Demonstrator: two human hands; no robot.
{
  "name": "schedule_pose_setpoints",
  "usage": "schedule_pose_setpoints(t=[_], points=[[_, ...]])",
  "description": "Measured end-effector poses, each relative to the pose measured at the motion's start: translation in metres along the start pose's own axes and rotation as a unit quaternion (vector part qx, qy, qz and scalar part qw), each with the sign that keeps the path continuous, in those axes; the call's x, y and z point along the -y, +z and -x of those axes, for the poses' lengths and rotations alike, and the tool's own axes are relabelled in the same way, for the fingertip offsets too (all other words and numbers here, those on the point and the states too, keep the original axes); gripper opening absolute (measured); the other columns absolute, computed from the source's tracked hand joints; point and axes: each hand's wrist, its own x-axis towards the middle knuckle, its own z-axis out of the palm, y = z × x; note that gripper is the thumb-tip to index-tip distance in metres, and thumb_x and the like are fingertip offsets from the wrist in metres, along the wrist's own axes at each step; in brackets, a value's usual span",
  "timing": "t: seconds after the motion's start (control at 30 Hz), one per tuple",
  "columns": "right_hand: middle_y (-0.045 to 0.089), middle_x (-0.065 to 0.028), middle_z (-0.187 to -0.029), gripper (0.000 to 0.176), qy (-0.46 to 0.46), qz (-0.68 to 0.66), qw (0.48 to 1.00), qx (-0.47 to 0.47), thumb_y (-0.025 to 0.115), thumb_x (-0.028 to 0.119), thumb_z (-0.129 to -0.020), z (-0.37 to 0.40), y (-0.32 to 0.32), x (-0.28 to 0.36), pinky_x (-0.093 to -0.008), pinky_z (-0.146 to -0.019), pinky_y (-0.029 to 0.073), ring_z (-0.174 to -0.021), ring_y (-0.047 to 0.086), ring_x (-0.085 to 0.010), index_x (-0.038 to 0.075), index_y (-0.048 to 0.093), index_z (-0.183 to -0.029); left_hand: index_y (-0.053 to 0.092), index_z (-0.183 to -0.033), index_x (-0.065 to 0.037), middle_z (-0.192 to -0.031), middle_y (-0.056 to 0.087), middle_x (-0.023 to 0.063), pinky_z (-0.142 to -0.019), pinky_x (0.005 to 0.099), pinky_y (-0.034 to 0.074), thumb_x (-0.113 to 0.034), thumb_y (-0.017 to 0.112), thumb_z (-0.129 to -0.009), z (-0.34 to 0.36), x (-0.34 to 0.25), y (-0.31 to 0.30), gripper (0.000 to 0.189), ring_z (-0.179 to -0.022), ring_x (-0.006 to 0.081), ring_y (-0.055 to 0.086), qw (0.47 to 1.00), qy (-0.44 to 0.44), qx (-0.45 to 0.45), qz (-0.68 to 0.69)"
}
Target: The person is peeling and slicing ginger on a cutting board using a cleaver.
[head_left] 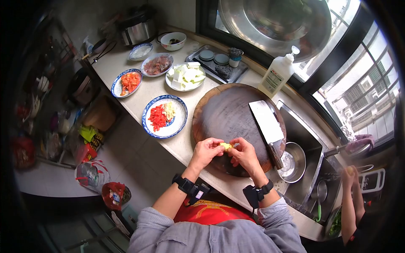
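Note:
My left hand and my right hand meet over the near edge of a round wooden chopping board. Between their fingertips they pinch a small yellow piece of ginger. A cleaver lies flat on the board's right side, its handle jutting past the edge toward the sink. Left of the board stands a blue-rimmed plate with chopped red pepper and minced garlic on it.
Behind are plates of tomato, meat and pale cut vegetable. A pump bottle stands by the window. At right, another person's hands work over the sink, near a metal bowl.

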Motion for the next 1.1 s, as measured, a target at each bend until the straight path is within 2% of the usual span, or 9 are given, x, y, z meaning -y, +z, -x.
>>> schedule_pose_setpoints(t=[0.1,0.2,0.4,0.7,0.8,0.87,0.93,1.0,1.1], points=[[0.057,-0.0048,-0.065,0.026,-0.002,-0.004,1.0,0.024,0.059,0.01,-0.079,-0.003,-0.003,-0.004,-0.0229,-0.04,0.045,-0.05,0.054,-0.0092,0.003,0.054,-0.104,0.056,-0.101,0.004,-0.091,0.061,0.0091,-0.066,0.0211,0.051,-0.004,0.06,-0.081,0.001,-0.001,0.0,0.023,-0.076,0.0109,0.059,1.0,0.005,0.0,0.003],[0.057,-0.0048,-0.065,0.027,0.003,-0.085,0.995,0.043,0.06,0.012,-0.079,-0.004,-0.002,-0.007,-0.0227,-0.04,0.045,-0.05,0.055,-0.0092,0.002,0.055,-0.104,0.057,-0.099,0.004,-0.087,0.062,0.0087,-0.062,0.0198,0.05,-0.005,0.062,-0.08,0.001,0.002,0.003,0.022,-0.072,0.0092,0.059,0.999,0.022,-0.019,0.022],[0.057,-0.0054,-0.064,0.026,-0.003,0.03,0.999,0.025,0.061,0.012,-0.078,-0.003,0.0,0.006,-0.0222,-0.04,0.045,-0.049,0.055,-0.0097,0.001,0.055,-0.1,0.056,-0.1,0.004,-0.09,0.061,0.0085,-0.066,0.0206,0.051,-0.004,0.06,-0.08,0.001,0.003,0.004,0.022,-0.078,0.0109,0.06,1.0,0.009,-0.02,-0.005],[0.057,-0.0054,-0.064,0.025,-0.002,-0.043,0.999,0.031,0.049,0.001,-0.075,-0.002,-0.002,0.0,-0.0235,-0.042,0.046,-0.05,0.056,-0.0111,0.0,0.055,-0.1,0.056,-0.101,0.004,-0.091,0.061,0.0089,-0.066,0.0206,0.051,-0.004,0.059,-0.081,0.002,0.003,0.002,0.022,-0.078,0.0112,0.06,1.0,0.013,-0.021,-0.007],[0.057,-0.0034,-0.064,0.023,-0.048,-0.106,0.993,0.004,0.049,0.002,-0.076,0.012,-0.01,-0.002,-0.0214,-0.043,0.043,-0.049,0.053,-0.0087,0.001,0.057,-0.097,0.057,-0.098,0.004,-0.086,0.062,0.008,-0.062,0.019,0.049,-0.006,0.062,-0.079,0.002,0.001,0.006,0.022,-0.072,0.0087,0.059,0.998,0.019,-0.044,0.044],[0.056,-0.0012,-0.063,0.02,-0.112,-0.116,0.985,-0.067,0.048,0.001,-0.076,0.035,-0.035,0.002,-0.0192,-0.042,0.039,-0.048,0.048,-0.0058,0.001,0.06,-0.093,0.057,-0.098,0.004,-0.087,0.062,0.0082,-0.062,0.0189,0.049,-0.005,0.062,-0.079,0.0,0.003,0.004,0.021,-0.072,0.0088,0.059,0.998,0.024,-0.041,0.035],[0.055,-0.0003,-0.062,0.017,-0.218,-0.01,0.957,-0.189,0.048,0.0,-0.077,0.051,-0.08,-0.014,-0.0186,-0.04,0.035,-0.047,0.045,-0.0043,0.0,0.061,-0.088,0.057,-0.098,0.004,-0.087,0.061,0.0083,-0.062,0.0189,0.049,-0.005,0.062,-0.079,0.001,0.004,0.004,0.021,-0.072,0.0089,0.059,0.999,0.024,-0.037,0.027],[0.053,0.0015,-0.059,0.013,-0.16,-0.027,0.935,-0.316,0.05,0.001,-0.078,0.075,-0.117,-0.008,-0.0194,-0.038,0.033,-0.045,0.044,-0.004,0.001,0.063,-0.083,0.056,-0.098,0.004,-0.086,0.061,0.0086,-0.062,0.0189,0.049,-0.004,0.061,-0.079,0.002,-0.001,0.007,0.021,-0.072,0.0089,0.059,0.998,0.013,-0.047,0.032],[0.051,0.0011,-0.056,0.01,-0.098,-0.051,0.924,-0.367,0.054,0.007,-0.08,0.091,-0.181,-0.062,-0.0215,-0.036,0.032,-0.044,0.044,-0.0037,0.0,0.061,-0.077,0.056,-0.098,0.004,-0.086,0.062,0.0086,-0.062,0.0189,0.049,-0.004,0.061,-0.079,0.0,0.003,0.006,0.021,-0.072,0.0088,0.059,0.999,0.009,-0.052,0.003]])
